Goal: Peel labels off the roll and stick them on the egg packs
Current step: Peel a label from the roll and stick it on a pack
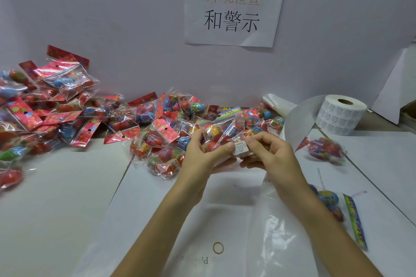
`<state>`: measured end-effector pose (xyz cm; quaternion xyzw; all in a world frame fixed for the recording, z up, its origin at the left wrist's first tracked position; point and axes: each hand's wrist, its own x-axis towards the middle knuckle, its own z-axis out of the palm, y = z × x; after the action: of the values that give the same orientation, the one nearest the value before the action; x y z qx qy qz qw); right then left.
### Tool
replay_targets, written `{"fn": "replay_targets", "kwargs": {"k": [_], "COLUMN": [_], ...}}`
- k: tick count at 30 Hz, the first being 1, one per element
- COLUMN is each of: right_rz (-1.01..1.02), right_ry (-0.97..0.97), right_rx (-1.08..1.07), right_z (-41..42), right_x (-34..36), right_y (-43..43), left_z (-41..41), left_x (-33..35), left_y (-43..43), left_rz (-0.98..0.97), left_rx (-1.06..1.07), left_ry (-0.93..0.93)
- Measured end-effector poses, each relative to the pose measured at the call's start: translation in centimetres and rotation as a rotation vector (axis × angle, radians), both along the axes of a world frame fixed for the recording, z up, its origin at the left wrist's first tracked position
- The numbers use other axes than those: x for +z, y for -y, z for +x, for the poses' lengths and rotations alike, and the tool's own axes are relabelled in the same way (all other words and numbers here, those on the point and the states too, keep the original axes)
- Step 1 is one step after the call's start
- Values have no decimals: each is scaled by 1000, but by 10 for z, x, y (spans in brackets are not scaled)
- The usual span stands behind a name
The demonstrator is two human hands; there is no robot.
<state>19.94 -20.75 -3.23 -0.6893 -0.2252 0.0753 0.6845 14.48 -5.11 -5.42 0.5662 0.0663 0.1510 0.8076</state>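
The left hand grips a clear egg pack just above the table. The right hand pinches a small white label against the pack's lower corner. Behind and to the left lies a heap of packs. The label roll stands upright at the right.

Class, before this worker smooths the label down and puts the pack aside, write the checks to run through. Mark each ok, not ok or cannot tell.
1. The left hand grips the egg pack: ok.
2. The label sits at the pack, printed side up: ok.
3. The right hand pinches the label's edge: ok.
4. The label is fully stuck, without creases: cannot tell.
5. The label roll stands on the table, to the right: ok.
6. More packs wait in the pile on the left: ok.
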Motion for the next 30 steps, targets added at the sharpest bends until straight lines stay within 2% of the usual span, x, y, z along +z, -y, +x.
{"fn": "replay_targets", "kwargs": {"k": [4, 10, 30], "right_rz": [-1, -47, 35], "right_ry": [-12, 73, -4], "right_rx": [-1, -22, -22], "right_z": [-1, -2, -1], "right_x": [0, 0, 2], "right_y": [-1, -1, -1], "left_z": [0, -1, 0], "left_x": [0, 0, 1], "left_y": [0, -1, 1], "left_rz": [12, 44, 112], "left_rx": [12, -6, -19], "left_ry": [-3, 10, -4]}}
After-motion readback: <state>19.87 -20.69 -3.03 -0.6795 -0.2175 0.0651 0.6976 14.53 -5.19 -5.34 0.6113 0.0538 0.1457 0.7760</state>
